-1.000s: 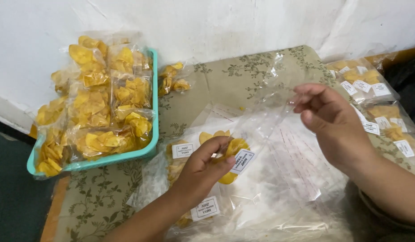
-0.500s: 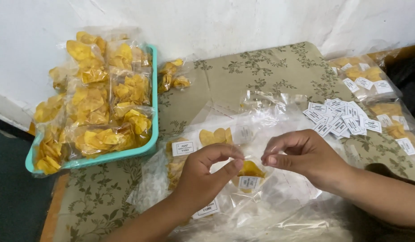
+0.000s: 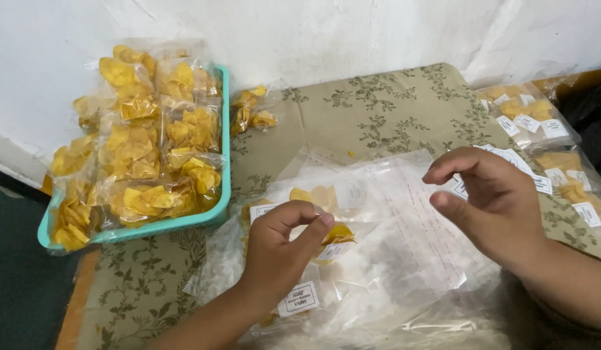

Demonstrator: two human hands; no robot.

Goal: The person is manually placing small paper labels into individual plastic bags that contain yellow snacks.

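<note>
My left hand [image 3: 281, 249] rests on a pile of clear plastic packets [image 3: 378, 272]. Its thumb and forefinger pinch a small clear packet of yellow chips [image 3: 337, 234] that bears a white label [image 3: 333, 251]. My right hand [image 3: 492, 201] hovers just right of it above the plastic, fingers curled and apart, holding nothing. More labelled packets lie under and in front of my left hand, one with a white label [image 3: 298, 299] near my wrist.
A teal basket [image 3: 224, 162] heaped with packed yellow chips stands at the left by the white wall. One loose chip packet [image 3: 253, 110] lies beside it. Labelled packets [image 3: 540, 129] and a sheet of white stickers [image 3: 517, 162] lie at the right on the floral cloth [image 3: 378, 110].
My right hand came in from the sticker sheet to the packet in my left hand, met it, and has now drawn back to the right and opened. The left hand kept its hold.
</note>
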